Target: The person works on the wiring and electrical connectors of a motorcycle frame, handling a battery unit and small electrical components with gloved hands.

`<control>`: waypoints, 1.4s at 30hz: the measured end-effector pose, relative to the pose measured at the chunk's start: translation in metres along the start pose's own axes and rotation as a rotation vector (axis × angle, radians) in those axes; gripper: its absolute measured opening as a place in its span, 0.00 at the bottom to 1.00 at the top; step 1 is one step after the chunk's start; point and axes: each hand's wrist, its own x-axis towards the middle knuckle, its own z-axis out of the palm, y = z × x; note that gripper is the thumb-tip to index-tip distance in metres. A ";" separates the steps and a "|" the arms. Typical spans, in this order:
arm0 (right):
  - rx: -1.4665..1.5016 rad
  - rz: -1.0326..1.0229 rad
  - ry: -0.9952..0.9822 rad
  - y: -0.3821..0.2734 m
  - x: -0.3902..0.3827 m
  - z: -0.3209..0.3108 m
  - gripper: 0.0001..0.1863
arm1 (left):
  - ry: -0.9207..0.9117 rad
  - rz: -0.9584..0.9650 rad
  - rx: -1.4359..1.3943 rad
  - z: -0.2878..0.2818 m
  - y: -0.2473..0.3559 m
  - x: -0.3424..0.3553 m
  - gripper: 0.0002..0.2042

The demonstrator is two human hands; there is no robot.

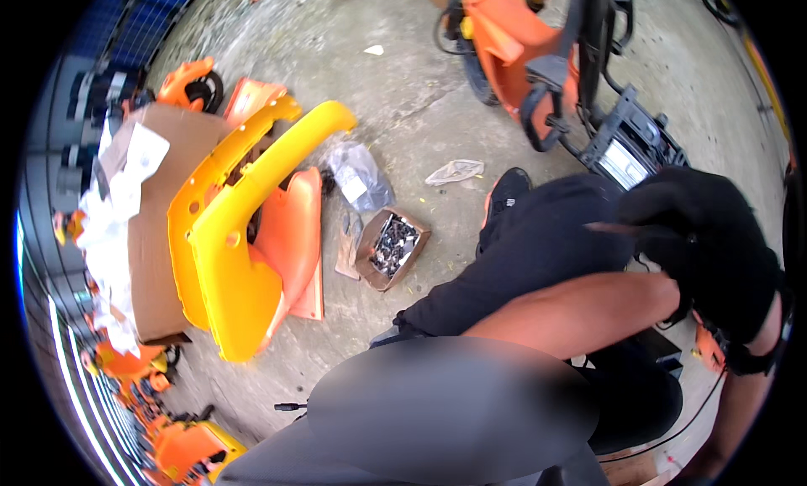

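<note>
My right hand (714, 225), in a black glove, is bent over at the right, fingers curled; what it holds I cannot make out. A thin object (607, 227) pokes out leftward among the gloved fingers. My left hand (672, 263), also gloved in black, overlaps the right one beneath it, its fingers mostly hidden. Both are over my dark-clad legs, near a grey metal frame (640, 137) with cables, attached to an orange scooter body (513, 36). A rounded blurred grey patch (445, 402) covers the lower middle.
Yellow panels (235, 301) and orange panels (290, 225) lean by a cardboard sheet (172, 175) at left. On the concrete floor (370, 99) lie a plastic bag (361, 179), a glove (347, 246) and a box of small dark parts (391, 246). More orange scooters (181, 448) stand lower left.
</note>
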 end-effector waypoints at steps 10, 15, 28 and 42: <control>-0.090 -0.175 -0.024 -0.022 0.069 0.068 0.14 | -0.235 0.030 0.508 0.070 -0.033 0.033 0.13; 0.482 0.248 0.163 -0.021 -0.013 -0.003 0.14 | -0.327 0.114 0.633 0.093 -0.016 0.041 0.13; -0.024 0.647 -0.521 0.082 -0.188 0.048 0.15 | -0.261 0.425 -0.040 -0.058 -0.049 0.027 0.13; -0.152 0.819 0.031 0.345 -0.119 0.218 0.14 | -0.290 -0.009 -0.052 -0.205 -0.041 -0.017 0.16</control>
